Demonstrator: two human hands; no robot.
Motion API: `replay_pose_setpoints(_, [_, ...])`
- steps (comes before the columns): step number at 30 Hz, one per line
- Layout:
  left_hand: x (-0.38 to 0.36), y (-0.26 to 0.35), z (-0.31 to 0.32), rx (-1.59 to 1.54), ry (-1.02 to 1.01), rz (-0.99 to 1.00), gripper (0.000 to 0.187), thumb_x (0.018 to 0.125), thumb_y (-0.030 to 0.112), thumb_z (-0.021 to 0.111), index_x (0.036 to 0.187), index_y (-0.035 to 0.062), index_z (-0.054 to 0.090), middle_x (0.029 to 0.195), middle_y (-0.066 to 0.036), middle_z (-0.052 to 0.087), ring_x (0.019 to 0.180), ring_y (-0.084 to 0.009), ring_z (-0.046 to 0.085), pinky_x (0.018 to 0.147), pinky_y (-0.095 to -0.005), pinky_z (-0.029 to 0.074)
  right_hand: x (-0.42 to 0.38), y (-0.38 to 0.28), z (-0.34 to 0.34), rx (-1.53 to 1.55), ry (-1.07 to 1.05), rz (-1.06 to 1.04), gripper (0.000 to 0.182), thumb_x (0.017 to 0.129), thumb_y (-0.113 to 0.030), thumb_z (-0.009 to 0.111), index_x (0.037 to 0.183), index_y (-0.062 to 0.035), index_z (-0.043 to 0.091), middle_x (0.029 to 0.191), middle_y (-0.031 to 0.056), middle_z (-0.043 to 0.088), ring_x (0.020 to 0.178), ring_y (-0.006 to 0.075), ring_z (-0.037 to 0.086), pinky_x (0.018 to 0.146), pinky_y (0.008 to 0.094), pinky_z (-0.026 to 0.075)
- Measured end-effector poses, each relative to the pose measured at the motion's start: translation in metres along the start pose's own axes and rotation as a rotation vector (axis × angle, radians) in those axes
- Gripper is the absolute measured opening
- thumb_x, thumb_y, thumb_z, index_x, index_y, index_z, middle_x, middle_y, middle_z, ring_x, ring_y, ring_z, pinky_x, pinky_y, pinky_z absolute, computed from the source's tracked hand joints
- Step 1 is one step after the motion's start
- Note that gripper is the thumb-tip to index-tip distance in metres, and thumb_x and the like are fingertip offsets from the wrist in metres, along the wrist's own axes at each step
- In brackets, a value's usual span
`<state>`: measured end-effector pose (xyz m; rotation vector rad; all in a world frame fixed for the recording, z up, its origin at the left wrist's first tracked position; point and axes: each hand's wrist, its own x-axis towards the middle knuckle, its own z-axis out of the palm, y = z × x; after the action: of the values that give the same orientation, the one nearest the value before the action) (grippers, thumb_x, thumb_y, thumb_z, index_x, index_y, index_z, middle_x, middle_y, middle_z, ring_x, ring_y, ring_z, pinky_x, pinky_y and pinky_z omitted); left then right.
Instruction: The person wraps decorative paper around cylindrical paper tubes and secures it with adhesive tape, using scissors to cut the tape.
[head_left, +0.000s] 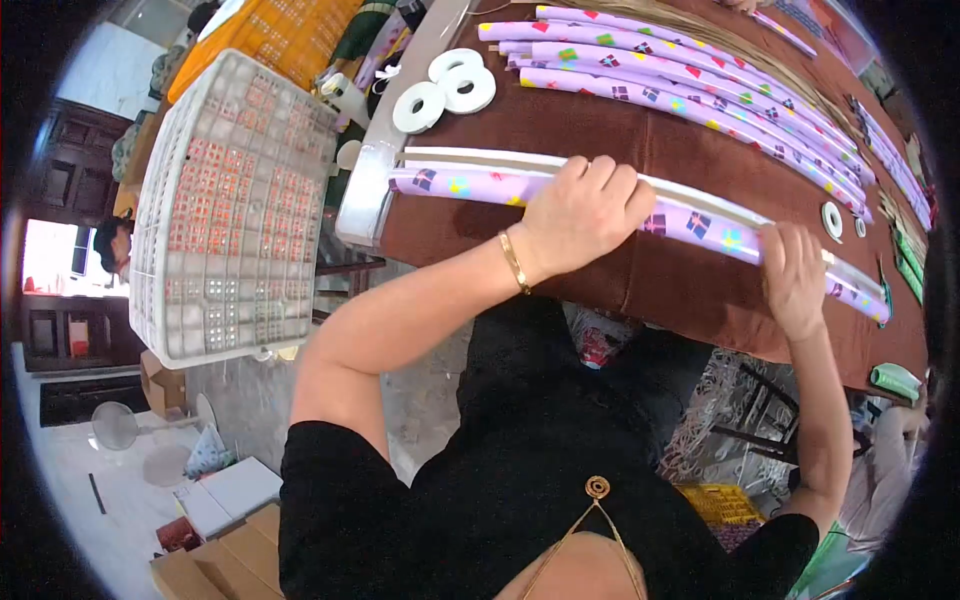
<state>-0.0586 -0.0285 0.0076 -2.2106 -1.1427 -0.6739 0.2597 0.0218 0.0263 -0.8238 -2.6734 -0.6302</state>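
Note:
A long purple roll of wrapping paper, printed with small colourful gift boxes, lies across the near part of the table. A pale strip runs lengthwise along its far side. My left hand is closed over the middle of the roll, knuckles up. Farther along, my right hand curls its fingers over the same roll near its right end. Both palms and the undersides of the fingers are hidden. Just beyond my right hand lies a small white ring-shaped tape roll.
Several similar purple rolls are piled at the back of the brown-covered table. White tape rolls sit at its left corner. A white plastic crate stands left of the table. A green roll is at the right edge.

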Motion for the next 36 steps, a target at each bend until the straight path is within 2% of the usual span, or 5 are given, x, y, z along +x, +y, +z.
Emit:
replay_pose_setpoints(2, [-0.013,0.01,0.003,-0.068,-0.043,-0.025,0.012,0.078,0.018,0.061,0.085,0.0109,0.054,0.074,-0.001,0.047,0.069,-0.0172,0.05,0.059,-0.0309,0.038,-0.003,-0.015,0.004,0.003,0.012,-0.026,0.027,0.083,-0.009,0.059,0.109,-0.0025,0.053,0.097,0.0126,0.055,0.084,0.0289,0.056,0.072,0.0412,0.045])
replay_pose_setpoints(9, [-0.033,0.031,0.005,-0.171,-0.144,-0.137,0.024,0.077,0.029,0.067,0.086,0.0097,0.056,0.076,-0.002,0.048,0.071,-0.0191,0.051,0.062,-0.0321,0.038,-0.022,-0.04,0.015,0.211,-0.156,0.122,0.061,0.073,-0.017,0.073,0.129,-0.0056,0.052,0.102,0.0118,0.053,0.093,0.0305,0.054,0.082,0.0426,0.042])
replay_pose_setpoints(13, [-0.039,0.039,0.006,-0.31,-0.24,-0.218,0.04,0.073,0.041,0.074,0.088,0.0092,0.057,0.08,-0.004,0.051,0.077,-0.0214,0.052,0.066,-0.0345,0.039,-0.025,-0.045,0.015,0.266,-0.249,0.155,0.056,0.078,-0.019,0.069,0.129,-0.0042,0.051,0.107,0.0143,0.054,0.097,0.0341,0.053,0.086,0.0457,0.042])
replay_pose_setpoints(23, [-0.068,0.035,-0.006,-0.382,-0.197,-0.24,0.047,0.071,0.033,0.077,0.108,0.008,0.063,0.1,-0.006,0.06,0.094,-0.0232,0.058,0.083,-0.038,0.045,-0.022,-0.058,0.005,0.324,-0.259,0.267,0.061,0.075,-0.011,0.07,0.134,-0.0074,0.053,0.109,0.0142,0.052,0.102,0.034,0.051,0.092,0.0462,0.039])
replay_pose_setpoints(36, [-0.16,-0.043,-0.053,-0.069,-0.254,-0.467,0.045,0.091,0.044,0.06,0.12,0.0097,0.065,0.112,-0.007,0.058,0.104,-0.0283,0.054,0.092,-0.0443,0.04,-0.028,-0.055,0.013,0.297,-0.266,0.288,0.061,0.079,-0.023,0.068,0.137,-0.0089,0.053,0.108,0.0145,0.052,0.101,0.0337,0.05,0.092,0.0458,0.039])
